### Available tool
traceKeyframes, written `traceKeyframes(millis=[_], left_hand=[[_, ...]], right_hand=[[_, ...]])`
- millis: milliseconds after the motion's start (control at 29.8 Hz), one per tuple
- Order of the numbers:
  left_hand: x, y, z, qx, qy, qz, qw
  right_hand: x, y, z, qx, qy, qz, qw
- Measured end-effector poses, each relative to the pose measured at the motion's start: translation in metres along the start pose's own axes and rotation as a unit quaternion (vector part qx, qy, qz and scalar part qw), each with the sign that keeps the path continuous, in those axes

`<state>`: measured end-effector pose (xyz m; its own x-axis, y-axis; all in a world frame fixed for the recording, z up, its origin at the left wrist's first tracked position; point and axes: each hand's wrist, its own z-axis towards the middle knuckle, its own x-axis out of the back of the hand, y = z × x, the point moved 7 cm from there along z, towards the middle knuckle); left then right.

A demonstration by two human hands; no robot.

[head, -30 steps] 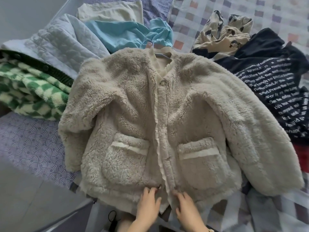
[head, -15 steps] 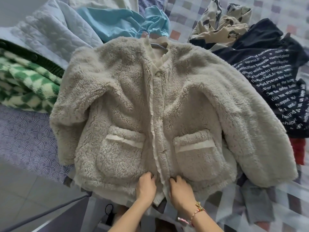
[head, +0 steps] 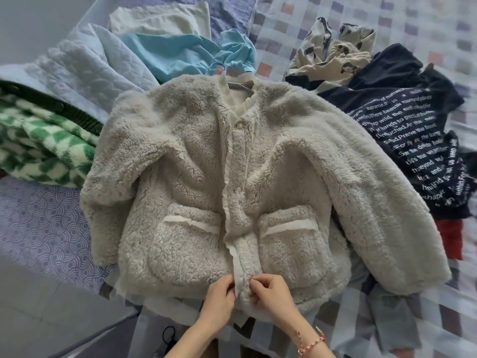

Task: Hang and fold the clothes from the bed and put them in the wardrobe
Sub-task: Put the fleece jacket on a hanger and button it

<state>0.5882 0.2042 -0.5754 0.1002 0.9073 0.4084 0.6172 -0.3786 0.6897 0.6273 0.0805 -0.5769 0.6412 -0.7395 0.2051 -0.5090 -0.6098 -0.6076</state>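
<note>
A cream fleece jacket (head: 196, 177) lies spread face up on the bed, with a hanger (head: 238, 86) showing inside its collar. Its front placket is closed at the upper snaps. My left hand (head: 219, 298) pinches the left edge of the placket at the bottom hem. My right hand (head: 271, 293) pinches the right edge of the same placket, close beside the left hand. A beaded bracelet sits on my right wrist.
Around the jacket lie a green checked cardigan (head: 44, 148), a white quilted piece (head: 85, 71), a light blue garment (head: 180, 52), a cream top (head: 160, 19), a printed beige garment (head: 333, 55) and a dark text-printed shirt (head: 413, 130). The bed edge and floor (head: 38, 306) lie at lower left.
Both hands moved from resting flat on the hem either side of the placket to pinching its two edges together at the bottom. The view shifted slightly.
</note>
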Motion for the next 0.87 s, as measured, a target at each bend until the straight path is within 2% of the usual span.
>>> traceKeyframes(millis=[34, 101, 168, 269, 336, 470, 571, 739, 873], left_hand=[[0.000, 0.001, 0.000, 0.004, 0.005, -0.010, 1.000], [-0.001, -0.005, 0.000, 0.031, 0.016, -0.035, 0.999], [-0.002, -0.014, 0.001, 0.081, 0.034, -0.052, 0.995], [-0.005, -0.017, -0.004, 0.161, 0.058, -0.096, 0.981], [-0.010, -0.013, -0.011, 0.194, 0.061, -0.150, 0.968], [-0.009, -0.017, -0.015, 0.202, 0.137, -0.176, 0.954], [-0.003, -0.016, -0.014, 0.213, 0.176, -0.164, 0.947], [0.002, -0.008, -0.013, 0.195, 0.187, -0.135, 0.953], [0.000, -0.012, -0.012, 0.250, 0.178, -0.179, 0.935]], right_hand=[[0.002, -0.006, 0.000, -0.001, -0.007, -0.017, 1.000], [-0.002, -0.018, -0.005, -0.016, -0.048, 0.015, 0.999], [-0.002, -0.022, -0.006, -0.020, -0.075, 0.017, 0.997], [0.000, -0.014, -0.004, -0.058, -0.044, 0.024, 0.997], [0.000, -0.018, -0.004, -0.026, -0.018, -0.045, 0.998], [-0.003, -0.025, -0.003, 0.027, 0.018, -0.101, 0.994], [-0.004, -0.024, -0.002, 0.031, 0.027, -0.102, 0.994], [-0.005, -0.021, -0.003, -0.003, 0.009, -0.006, 1.000], [-0.006, -0.021, -0.004, -0.025, 0.018, 0.098, 0.995]])
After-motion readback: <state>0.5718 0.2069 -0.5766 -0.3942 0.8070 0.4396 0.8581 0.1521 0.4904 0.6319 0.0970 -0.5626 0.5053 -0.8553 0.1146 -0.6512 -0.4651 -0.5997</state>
